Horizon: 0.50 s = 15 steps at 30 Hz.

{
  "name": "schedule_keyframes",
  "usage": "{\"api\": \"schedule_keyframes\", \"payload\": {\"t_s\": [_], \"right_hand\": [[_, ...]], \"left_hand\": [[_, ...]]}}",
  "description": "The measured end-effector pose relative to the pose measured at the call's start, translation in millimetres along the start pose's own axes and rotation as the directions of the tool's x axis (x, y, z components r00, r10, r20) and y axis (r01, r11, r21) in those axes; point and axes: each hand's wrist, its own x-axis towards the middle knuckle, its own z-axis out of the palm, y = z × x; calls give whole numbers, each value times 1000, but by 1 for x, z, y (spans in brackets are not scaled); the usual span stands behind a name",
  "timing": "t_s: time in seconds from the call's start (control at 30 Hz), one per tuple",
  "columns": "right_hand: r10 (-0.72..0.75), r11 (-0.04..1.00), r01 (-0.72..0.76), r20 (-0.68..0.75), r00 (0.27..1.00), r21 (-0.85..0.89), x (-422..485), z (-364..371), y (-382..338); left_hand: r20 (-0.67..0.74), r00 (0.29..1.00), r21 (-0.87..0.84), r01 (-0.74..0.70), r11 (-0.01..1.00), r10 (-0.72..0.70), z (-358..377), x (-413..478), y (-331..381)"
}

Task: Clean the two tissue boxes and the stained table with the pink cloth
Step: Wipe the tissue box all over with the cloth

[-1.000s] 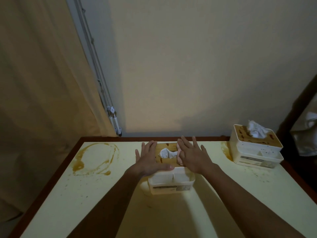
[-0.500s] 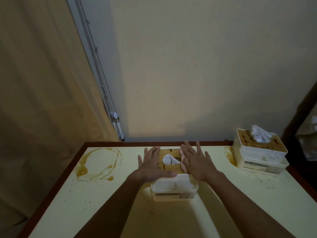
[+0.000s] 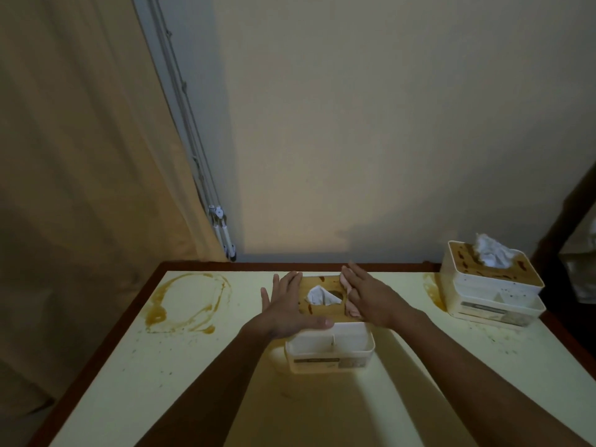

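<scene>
A white tissue box (image 3: 329,350) with a stained wooden lid stands mid-table, a tissue (image 3: 319,295) poking from its slot. My left hand (image 3: 287,308) lies flat on the lid's left side, thumb along the front edge. My right hand (image 3: 371,298) presses the pink cloth (image 3: 350,306) flat onto the lid's right side; only a strip of cloth shows under the fingers. A second tissue box (image 3: 490,295) with brown spots on its lid stands at the far right. The pale yellow table (image 3: 193,366) carries a brown ring stain (image 3: 188,301) at far left.
A smaller brown stain (image 3: 433,291) lies beside the right box, with specks scattered across the tabletop. A curtain (image 3: 80,156) hangs at left and a plain wall stands behind the table. Dark furniture (image 3: 577,221) borders the right edge.
My right hand with the cloth has slid a little away from me along the lid's right side. The view has tilted slightly. My left hand stays flat on the box.
</scene>
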Motion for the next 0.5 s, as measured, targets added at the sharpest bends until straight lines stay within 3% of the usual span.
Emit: {"api": "schedule_keyframes", "payload": {"t_s": [0.1, 0.3, 0.4, 0.5], "right_hand": [[-19, 995, 29, -116, 993, 90, 2, -1, 5], [55, 989, -26, -200, 978, 148, -7, -16, 3], [125, 985, -102, -168, 978, 141, -26, -24, 5], [146, 966, -133, -41, 989, 224, -44, -32, 8]], "left_hand": [[-1, 1000, -4, -2, 1000, 2, 2, 0, -3], [-120, 992, -14, -46, 999, 44, -1, -10, -6], [-210, 978, 15, -17, 1000, 20, -12, -15, -10], [-244, 970, 12, 29, 1000, -25, -22, -18, -15]]}}
